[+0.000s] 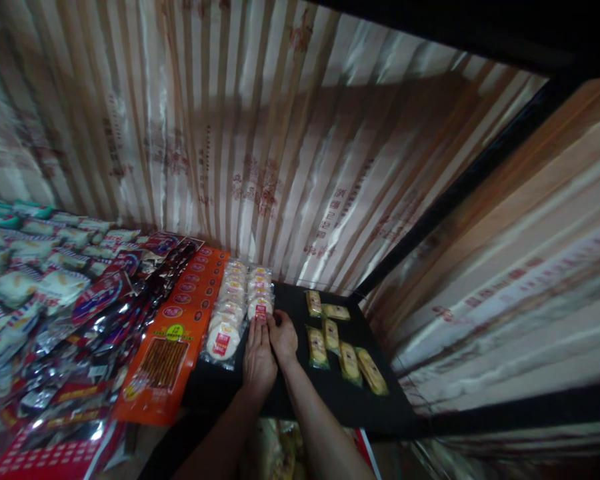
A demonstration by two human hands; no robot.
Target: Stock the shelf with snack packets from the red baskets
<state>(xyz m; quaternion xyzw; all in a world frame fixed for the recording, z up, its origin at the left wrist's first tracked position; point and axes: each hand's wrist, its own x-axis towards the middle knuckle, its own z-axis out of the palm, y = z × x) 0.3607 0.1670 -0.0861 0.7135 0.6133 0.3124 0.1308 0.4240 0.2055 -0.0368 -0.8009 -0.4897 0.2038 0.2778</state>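
Note:
Two rows of round white crackers in clear packets run back from the near side of a black shelf point(210, 390). At the near end of the right row is a cracker packet point(260, 309) with a red label. My left hand point(259, 360) has its fingers held together over the near edge of this packet. Close against it, my right hand point(283, 337) is curled at the packet's right corner, thumb toward the left hand. The fingertips partly cover the packet. Left of my hands, the front packet of the left row point(223, 341) lies flat.
Orange packs of brown sticks point(167, 360) overlap to the left, beside dark shiny packets point(100, 333) and many white bags point(60, 287). Several small yellow wrapped cakes point(349, 362) lie to the right. A pleated printed sheet point(260, 133) and black frame bar point(460, 180) enclose the shelf.

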